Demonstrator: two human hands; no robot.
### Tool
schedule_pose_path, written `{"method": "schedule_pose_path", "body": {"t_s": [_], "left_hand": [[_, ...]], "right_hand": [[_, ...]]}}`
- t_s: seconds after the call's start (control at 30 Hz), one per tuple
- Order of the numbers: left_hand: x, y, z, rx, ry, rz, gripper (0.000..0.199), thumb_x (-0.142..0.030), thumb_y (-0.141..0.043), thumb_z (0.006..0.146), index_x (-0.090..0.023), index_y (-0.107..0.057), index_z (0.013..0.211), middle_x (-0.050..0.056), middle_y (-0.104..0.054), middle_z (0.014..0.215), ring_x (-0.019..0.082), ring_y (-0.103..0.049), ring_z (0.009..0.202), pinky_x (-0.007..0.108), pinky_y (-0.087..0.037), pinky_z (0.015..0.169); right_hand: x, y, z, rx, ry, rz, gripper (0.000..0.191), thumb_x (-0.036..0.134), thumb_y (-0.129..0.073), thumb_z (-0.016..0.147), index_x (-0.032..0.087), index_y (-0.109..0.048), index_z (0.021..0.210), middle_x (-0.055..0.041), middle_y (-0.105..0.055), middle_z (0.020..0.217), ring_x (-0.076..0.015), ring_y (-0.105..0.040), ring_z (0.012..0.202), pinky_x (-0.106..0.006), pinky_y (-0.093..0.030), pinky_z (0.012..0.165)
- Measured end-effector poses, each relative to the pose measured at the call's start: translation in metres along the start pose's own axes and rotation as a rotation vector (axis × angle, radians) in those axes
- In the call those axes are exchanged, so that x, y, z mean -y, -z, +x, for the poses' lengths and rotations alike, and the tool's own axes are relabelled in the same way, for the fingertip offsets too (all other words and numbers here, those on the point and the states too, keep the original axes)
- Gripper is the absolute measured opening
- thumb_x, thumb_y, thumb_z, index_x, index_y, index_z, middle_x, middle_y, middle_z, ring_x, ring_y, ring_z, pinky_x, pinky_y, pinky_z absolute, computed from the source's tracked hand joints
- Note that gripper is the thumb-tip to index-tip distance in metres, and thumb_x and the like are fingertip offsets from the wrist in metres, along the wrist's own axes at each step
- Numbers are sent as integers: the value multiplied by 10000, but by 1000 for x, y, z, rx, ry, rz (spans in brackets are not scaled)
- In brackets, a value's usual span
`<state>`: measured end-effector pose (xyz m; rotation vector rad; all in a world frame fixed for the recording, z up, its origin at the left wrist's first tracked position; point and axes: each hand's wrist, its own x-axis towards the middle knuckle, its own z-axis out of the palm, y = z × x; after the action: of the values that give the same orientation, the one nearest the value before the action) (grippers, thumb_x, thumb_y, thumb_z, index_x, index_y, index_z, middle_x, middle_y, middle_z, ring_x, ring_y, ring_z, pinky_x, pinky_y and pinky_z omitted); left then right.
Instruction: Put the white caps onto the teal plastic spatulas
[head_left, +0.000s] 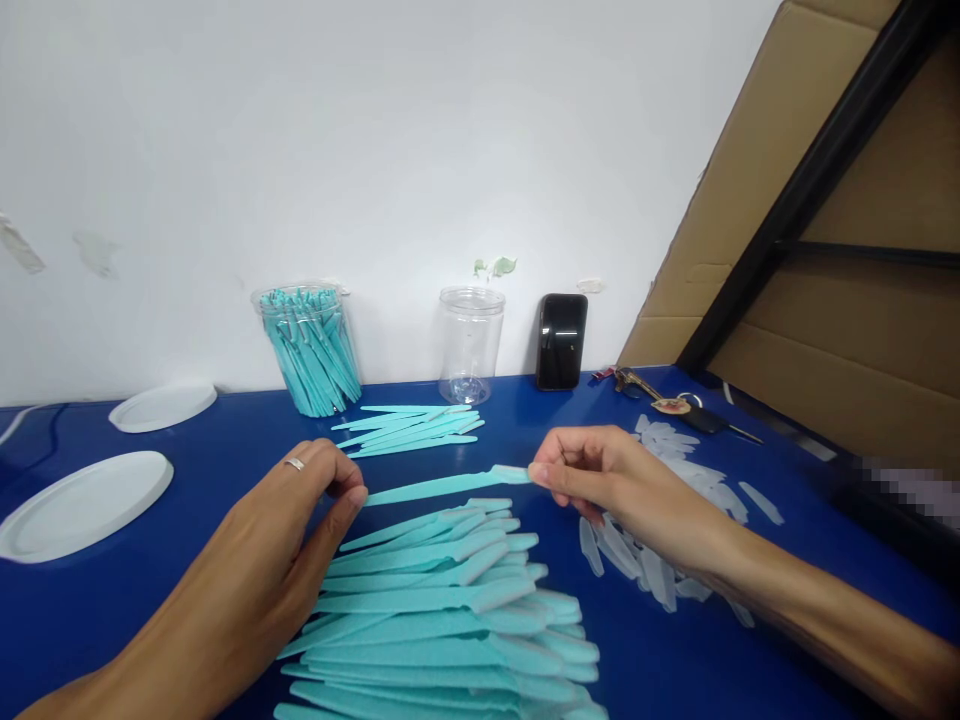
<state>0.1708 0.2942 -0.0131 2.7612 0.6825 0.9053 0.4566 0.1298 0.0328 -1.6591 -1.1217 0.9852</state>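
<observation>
A turquoise eyebrow razor (435, 488) is stretched between my two hands above the table. My left hand (300, 520), with a ring on one finger, pinches the tip of its handle. At the other end, the thumb and fingers of my right hand (592, 470) close on the pale blade end; whether a cap sits there is hidden. Just below lies a large pile of similar razors (450, 620), handles to the left. A smaller group of razors (412, 428) rests behind. Beside and beneath my right forearm are scattered translucent blade caps (660, 580).
A clear jar packed with turquoise razors (307, 350) stands by the wall, with a clear empty jar (471, 345) farther right. A phone (561, 340) leans upright near keys (675, 405). Two white lids (82, 505) lie left. Cardboard (750, 180) slopes at the right.
</observation>
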Motion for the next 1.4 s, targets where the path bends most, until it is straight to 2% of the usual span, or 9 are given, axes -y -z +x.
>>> {"method": "schedule_pose_path", "body": {"t_s": [0.17,0.3,0.53,0.7,0.83,1.1,1.23,1.4], "left_hand": [[2,-2,4,-50,9,-24,259,-390,-486,1119,-272,-568,903,-53,-616,788,139,-594,645,229,-487,588],[4,-3,8,-92,16,-38,268,-392,-507,1097,-268,-595,875,-50,-634,780,133,-610,631,224,-491,577],[6,-4,6,-58,43,-44,282,-450,-510,1095,-276,-602,894,-42,-639,806,161,-612,664,255,-497,600],[5,-2,4,-34,116,-64,344,-553,-506,1092,-283,-620,912,-27,-656,846,196,-617,725,283,-504,655],[4,1,4,2,141,-51,328,-542,-518,1089,-283,-623,917,-26,-662,851,199,-627,745,283,-515,676],[1,1,5,-23,144,-54,320,-534,-522,1083,-281,-629,920,-33,-662,841,191,-630,720,282,-505,660],[1,3,4,-42,129,-65,312,-517,-531,1084,-278,-629,908,-36,-653,836,184,-620,727,278,-496,669],[7,2,2,7,133,-46,308,-535,-515,1099,-283,-613,951,-31,-662,868,188,-618,753,277,-504,674]], "right_hand": [[-1,8,6,-83,55,-36,472,599,-935,770,212,-676,690,18,-587,658,-124,-419,570,-295,-282,544],[-5,17,12,-73,19,-28,480,580,-963,741,204,-675,661,23,-584,633,-113,-404,550,-294,-245,535],[-10,19,14,-37,-5,40,467,536,-976,753,195,-671,662,34,-570,622,-103,-413,547,-279,-222,522],[-8,18,13,-36,0,60,452,514,-991,751,189,-683,686,32,-591,634,-95,-413,546,-268,-238,518],[-8,19,13,-20,-18,142,439,515,-986,759,190,-695,713,30,-593,660,-96,-422,554,-265,-235,509],[-8,18,14,-33,-13,96,461,526,-995,738,191,-683,687,29,-587,639,-97,-414,545,-270,-235,507],[-8,19,13,-4,-40,150,462,534,-985,743,194,-678,688,25,-594,656,-98,-427,545,-270,-246,502],[-12,20,16,-38,-5,63,464,529,-974,758,194,-665,667,28,-578,635,-104,-430,549,-276,-255,515]]}}
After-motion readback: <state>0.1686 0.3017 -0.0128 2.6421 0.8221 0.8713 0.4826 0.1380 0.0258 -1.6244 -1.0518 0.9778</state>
